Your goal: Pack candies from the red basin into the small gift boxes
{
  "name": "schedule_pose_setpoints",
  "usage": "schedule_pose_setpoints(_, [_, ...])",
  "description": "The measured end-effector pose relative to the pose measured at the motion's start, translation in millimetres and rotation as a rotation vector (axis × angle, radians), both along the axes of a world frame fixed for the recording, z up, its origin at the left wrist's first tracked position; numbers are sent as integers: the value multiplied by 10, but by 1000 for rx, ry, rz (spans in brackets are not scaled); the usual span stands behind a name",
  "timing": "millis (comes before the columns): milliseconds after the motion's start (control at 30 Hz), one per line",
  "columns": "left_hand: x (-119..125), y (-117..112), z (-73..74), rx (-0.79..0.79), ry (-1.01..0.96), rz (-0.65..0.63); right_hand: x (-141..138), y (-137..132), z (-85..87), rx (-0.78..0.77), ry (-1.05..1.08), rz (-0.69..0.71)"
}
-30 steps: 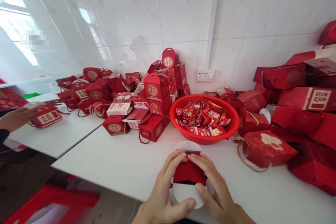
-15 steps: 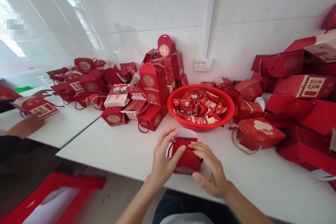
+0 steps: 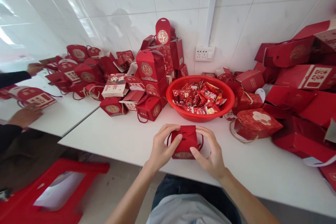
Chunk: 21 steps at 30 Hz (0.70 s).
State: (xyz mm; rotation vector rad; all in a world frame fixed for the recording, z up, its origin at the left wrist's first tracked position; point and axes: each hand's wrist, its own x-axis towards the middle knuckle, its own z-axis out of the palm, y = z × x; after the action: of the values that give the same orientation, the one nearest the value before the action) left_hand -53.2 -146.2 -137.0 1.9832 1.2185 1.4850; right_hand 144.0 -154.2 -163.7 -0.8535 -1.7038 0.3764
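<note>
A small red gift box (image 3: 185, 145) with dark cord handles sits on the white table in front of me, its top flaps folded down over each other. My left hand (image 3: 165, 146) grips its left side, thumb on the top. On the right side, my right hand (image 3: 208, 148) holds the box with the thumb at the near edge and the fingers at the far corner. Just beyond the hands stands a round red plastic basket (image 3: 172, 106) of red-wrapped sweets.
Stacked red boxes (image 3: 151, 66) stand behind to the left, and a large pile of boxes (image 3: 296, 101) rises at right. A co-worker's hand (image 3: 28, 113) rests on another box (image 3: 39, 98) at far left. A red stool (image 3: 65, 196) stands below the table.
The box's pale far flap no longer shows; its top is now folded down. My right hand has moved up alongside the box. A co-worker's other hand has reached toward the left pile.
</note>
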Motion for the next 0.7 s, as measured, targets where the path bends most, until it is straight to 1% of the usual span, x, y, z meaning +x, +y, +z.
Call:
schedule_pose_setpoints(100, [-26, -5, 84, -36, 38, -38, -1, 4, -23, -98, 1, 12])
schedule_pose_setpoints(200, [-46, 10, 127, -59, 39, -63, -7, 14, -70, -194, 14, 29])
schedule_pose_setpoints(300, [-57, 39, 128, -76, 35, -63, -4, 31, -115, -286, 32, 36])
schedule_pose_setpoints(433, [-101, 99, 96, -105, 37, -19, 20, 46, -115, -378, 39, -26])
schedule_pose_setpoints(533, [-161, 155, 65, -118, 35, 35, 34, 52, -81, -387, 110, -46])
schedule_pose_setpoints(700, [-258, 209, 39, -229, 4, 108, 69, 79, -16, -282, 231, -62])
